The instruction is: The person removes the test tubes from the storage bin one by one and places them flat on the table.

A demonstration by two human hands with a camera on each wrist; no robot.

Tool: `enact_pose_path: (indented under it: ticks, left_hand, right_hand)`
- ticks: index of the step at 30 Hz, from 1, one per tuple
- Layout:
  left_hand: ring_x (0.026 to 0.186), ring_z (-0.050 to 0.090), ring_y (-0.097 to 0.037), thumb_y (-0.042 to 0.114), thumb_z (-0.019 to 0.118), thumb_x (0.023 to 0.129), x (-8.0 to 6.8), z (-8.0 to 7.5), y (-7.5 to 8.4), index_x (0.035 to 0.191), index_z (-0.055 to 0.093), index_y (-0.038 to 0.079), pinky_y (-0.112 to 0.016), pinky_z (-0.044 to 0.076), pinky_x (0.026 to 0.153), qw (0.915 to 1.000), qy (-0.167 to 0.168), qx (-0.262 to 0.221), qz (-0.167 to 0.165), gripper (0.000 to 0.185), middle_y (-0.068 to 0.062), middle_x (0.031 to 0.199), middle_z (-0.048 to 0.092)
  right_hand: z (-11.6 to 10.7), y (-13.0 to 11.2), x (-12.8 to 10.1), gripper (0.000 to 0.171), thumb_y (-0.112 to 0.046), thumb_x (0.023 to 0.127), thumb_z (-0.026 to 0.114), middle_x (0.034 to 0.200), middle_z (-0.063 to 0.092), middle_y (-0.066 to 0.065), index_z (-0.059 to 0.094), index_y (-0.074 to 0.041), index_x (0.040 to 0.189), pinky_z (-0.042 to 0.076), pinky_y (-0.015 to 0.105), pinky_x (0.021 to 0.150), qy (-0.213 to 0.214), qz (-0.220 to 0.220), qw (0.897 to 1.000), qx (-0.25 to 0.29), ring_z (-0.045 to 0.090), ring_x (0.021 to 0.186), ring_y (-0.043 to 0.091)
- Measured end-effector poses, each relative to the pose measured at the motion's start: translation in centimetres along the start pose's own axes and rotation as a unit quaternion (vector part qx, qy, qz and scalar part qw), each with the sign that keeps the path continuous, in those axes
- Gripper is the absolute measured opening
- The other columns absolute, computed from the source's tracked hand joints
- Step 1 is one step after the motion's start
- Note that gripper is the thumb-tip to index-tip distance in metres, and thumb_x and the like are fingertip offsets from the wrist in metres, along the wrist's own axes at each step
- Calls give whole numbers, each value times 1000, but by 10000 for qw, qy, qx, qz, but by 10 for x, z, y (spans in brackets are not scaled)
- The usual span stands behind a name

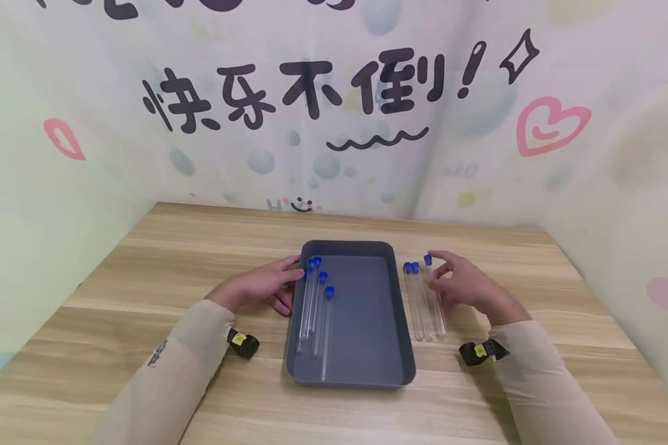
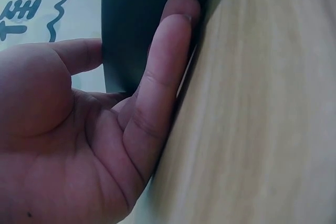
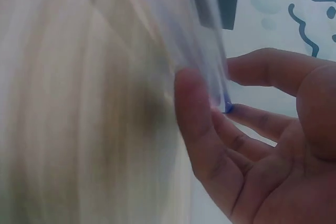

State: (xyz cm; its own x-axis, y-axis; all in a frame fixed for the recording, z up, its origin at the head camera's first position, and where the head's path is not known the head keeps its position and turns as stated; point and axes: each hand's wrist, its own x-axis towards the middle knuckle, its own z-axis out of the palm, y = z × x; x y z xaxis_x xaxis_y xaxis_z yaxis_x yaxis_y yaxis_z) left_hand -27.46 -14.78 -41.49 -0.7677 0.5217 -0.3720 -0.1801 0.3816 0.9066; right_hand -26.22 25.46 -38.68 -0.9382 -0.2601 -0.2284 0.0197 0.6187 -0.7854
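Observation:
A dark grey tray [image 1: 367,315] lies on the table. My left hand [image 1: 264,287] holds its left wall, thumb at the rim and fingers [image 2: 157,72] along the outer side. Several clear test tubes with blue caps [image 1: 329,292] lie along the left part of the tray. Just right of the tray, two more capped test tubes [image 1: 417,303] lie side by side. My right hand [image 1: 459,284] holds a third test tube [image 1: 438,309] beside them, with fingers [image 3: 191,103] and thumb on either side of it. Its blue cap [image 3: 228,106] shows near the fingertips in the right wrist view.
The wood-grain table [image 1: 200,247] runs back to a printed cloth [image 1: 334,173] with dark lettering. Cloth also hangs at both sides. A small black camera is strapped on each wrist, over beige sleeves [image 1: 540,371].

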Motion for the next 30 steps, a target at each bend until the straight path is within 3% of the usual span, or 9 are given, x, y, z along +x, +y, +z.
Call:
enact_pose_path:
  ticks: [8, 30]
  left_hand:
    - [76, 70, -23, 34, 35, 110, 1, 1, 2, 162, 8, 27, -39, 64, 71, 10000, -8, 31, 18, 59, -20, 116, 57]
    - [77, 71, -23, 35, 35, 110, -2, 1, 2, 162, 9, 27, -38, 64, 72, 9999, 41, 94, 8, 59, -21, 120, 57]
  right_hand:
    - [3, 4, 2, 75, -5, 94, 62, 128, 50, 33, 20, -1, 157, 64, 38, 66, 16, 99, 9994, -320, 66, 79, 21]
    - [7, 2, 4, 75, -7, 93, 65, 115, 53, 25, 25, 1, 156, 61, 33, 61, -11, 212, 9966, -802, 62, 69, 17]
